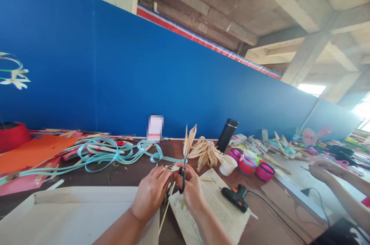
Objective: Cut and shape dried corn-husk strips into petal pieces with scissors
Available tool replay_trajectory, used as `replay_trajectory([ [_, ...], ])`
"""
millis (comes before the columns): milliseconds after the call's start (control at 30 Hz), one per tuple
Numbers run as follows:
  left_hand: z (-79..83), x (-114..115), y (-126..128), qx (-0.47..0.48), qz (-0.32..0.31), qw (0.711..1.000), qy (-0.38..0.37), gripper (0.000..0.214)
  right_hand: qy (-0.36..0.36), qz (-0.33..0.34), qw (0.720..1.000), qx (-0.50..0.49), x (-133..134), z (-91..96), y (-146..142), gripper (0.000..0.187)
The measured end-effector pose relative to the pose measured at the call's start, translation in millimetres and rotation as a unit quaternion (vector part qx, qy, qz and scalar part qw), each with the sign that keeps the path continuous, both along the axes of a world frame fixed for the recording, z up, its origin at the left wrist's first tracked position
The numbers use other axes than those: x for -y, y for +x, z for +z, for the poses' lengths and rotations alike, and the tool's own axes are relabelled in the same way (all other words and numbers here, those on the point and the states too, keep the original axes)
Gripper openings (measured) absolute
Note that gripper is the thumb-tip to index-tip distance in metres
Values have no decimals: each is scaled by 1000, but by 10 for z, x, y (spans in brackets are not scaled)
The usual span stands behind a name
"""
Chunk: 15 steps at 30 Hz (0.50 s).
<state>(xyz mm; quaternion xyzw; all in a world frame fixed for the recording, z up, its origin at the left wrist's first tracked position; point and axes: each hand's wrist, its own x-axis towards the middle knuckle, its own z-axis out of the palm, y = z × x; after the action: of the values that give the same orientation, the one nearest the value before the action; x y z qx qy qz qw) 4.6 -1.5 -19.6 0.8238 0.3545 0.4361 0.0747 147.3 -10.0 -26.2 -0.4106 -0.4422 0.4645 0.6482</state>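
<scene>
My right hand [192,189] is closed on a pair of scissors [182,181] with black handles, whose blades point up and away. Close against it, my left hand [153,195] is closed in a pinch. A thin pale stick [164,216] slants down from its fingers, and a small pale husk piece [172,167] shows at the fingertips; the exact grip is partly hidden. Just beyond the blades are dried corn husks [206,150]. Below my right hand lies a printed sheet of paper [222,206], with a black and orange glue gun [237,197] on it.
A white box lid [86,198] is at the left, with light-blue ribbon [115,154] behind it. Tape rolls [264,172], a white cup [227,165] and a black bottle [227,135] stand to the right. Another person's hands [323,172] work at the far right, near a power strip [300,193].
</scene>
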Motion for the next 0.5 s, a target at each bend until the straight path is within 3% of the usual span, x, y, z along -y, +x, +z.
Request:
replay_trajectory([
  [100, 20, 10, 1, -21, 1, 1000, 5, 18, -2, 11, 1000, -6, 1, -1, 7, 39],
  [200, 41, 13, 18, 9, 9, 999, -39, 18, 3, 9, 1000, 6, 11, 17, 22, 37],
  [333, 49, -21, 45, 118, -4, 979, -164, 21, 10, -21, 998, 54, 23, 43, 45, 33],
  [500, 12, -95, 75, 203, -37, 921, -332, 22, 1, -27, 995, 95, 28, 38, 53, 36],
])
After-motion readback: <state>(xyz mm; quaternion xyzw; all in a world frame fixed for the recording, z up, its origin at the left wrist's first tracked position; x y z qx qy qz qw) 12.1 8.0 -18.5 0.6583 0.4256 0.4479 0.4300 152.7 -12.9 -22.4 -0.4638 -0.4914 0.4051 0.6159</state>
